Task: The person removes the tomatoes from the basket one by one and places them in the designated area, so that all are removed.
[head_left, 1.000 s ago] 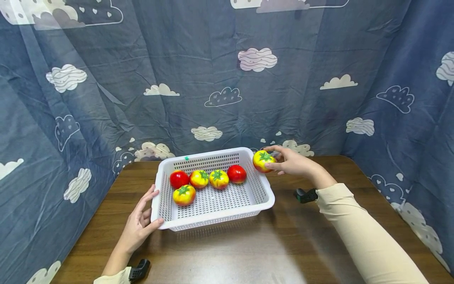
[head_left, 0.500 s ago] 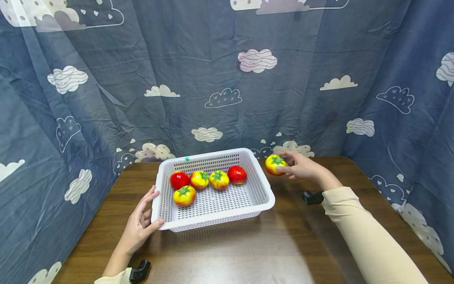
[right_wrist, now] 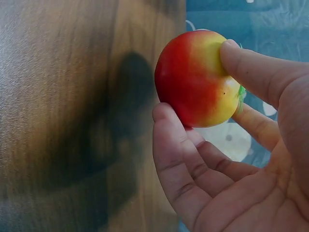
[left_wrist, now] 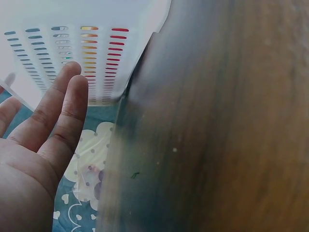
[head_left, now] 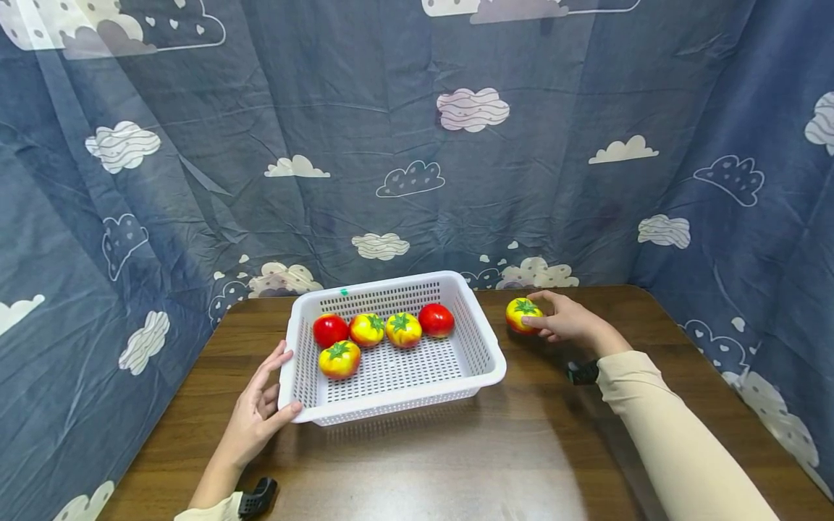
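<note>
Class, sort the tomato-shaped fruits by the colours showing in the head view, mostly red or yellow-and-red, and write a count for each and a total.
Mostly red fruits: 2 (both in the white basket)
Yellow-and-red fruits: 4 (3 in the basket, 1 in the right hand)
Total: 6

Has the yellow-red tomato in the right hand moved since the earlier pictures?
Yes: in the head view, the tomato has gone rightward and slightly lower, away from the white basket, which has stayed put.
</note>
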A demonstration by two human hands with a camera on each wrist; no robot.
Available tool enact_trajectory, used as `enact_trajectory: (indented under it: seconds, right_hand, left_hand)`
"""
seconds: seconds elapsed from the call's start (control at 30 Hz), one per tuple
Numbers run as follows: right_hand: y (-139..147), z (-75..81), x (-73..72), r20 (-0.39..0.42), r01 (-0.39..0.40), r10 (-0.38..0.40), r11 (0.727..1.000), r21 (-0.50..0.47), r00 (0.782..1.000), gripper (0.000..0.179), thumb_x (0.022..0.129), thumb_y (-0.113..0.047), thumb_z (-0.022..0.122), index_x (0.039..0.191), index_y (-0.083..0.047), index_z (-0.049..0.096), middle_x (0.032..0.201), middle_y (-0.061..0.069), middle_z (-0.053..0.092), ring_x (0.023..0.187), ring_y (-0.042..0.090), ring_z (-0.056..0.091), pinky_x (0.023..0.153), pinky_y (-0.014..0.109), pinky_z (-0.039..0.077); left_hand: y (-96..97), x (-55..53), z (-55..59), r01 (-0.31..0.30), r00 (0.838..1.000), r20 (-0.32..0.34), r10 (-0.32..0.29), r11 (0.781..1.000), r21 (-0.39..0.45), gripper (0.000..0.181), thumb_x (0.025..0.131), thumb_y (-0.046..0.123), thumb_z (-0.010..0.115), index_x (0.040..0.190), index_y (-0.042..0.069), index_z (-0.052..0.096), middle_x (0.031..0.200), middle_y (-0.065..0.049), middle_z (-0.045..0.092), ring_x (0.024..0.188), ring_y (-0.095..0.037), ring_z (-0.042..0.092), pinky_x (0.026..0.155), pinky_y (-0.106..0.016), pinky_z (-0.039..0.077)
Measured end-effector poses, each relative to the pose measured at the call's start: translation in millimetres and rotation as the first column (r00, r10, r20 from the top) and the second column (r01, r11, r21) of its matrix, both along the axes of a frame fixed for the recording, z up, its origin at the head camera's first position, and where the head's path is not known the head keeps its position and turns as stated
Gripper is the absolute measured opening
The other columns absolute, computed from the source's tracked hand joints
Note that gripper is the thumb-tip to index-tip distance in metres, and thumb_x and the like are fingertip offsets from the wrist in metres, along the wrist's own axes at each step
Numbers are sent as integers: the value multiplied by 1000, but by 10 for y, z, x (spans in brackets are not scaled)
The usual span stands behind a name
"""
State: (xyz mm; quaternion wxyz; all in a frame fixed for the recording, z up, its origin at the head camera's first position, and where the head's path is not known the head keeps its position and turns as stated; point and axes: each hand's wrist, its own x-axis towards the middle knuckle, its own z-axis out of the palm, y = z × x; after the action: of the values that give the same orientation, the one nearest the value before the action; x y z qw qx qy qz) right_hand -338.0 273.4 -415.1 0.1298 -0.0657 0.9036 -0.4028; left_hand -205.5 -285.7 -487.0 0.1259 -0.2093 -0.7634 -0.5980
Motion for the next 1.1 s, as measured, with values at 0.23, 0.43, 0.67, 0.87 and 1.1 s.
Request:
enact_trajectory:
  seconds: [0.23,0.43,0.67,0.87,1.1]
  right_hand:
    - [-13,-110,-32,15,35,-35,999,40,999,74,103,-31,73,157,4,36,110,25,65,77,18,72,69,32,64]
    - [-52,-181,-56,16,40,-41,997,64,999,74,103,-33,72,155,5,35,111,28,64,74,18,72,68,32,65]
    - [-91,-228,-56,-7,92,-92,990,107,996,73,102,-38,74,151,2,37,105,23,66,73,17,71,70,32,65]
    - [-116,-273,-63,-33,127,-124,987,98,992,72,101,-41,74,148,1,38,104,24,67,72,17,71,66,31,64]
    - [-147,-299,-65,-46,149,-145,984,95,988,72,101,-41,73,148,0,39,103,25,68,73,19,72,68,34,66]
  left_hand:
    - [-8,8,17,-3,1000,3,3,1000,-3,78,87,-13,72,159,-5,42,177,-23,21,124,-3,68,92,-20,61]
    - [-26,23,29,-9,1000,7,9,1000,-2,78,87,-12,72,159,-4,42,177,-20,23,122,-1,68,91,-20,61]
    - [-1,20,17,-4,1000,20,4,1000,-13,78,88,-11,72,160,-3,41,178,-20,22,124,-2,68,92,-20,61]
    - [10,18,39,-9,1000,20,9,1000,-17,78,89,-11,72,160,-1,42,178,-14,24,123,-1,68,91,-20,61]
    - [16,38,22,23,1000,5,-23,999,22,77,88,-16,69,159,-6,41,179,-9,25,124,-4,68,92,-21,62]
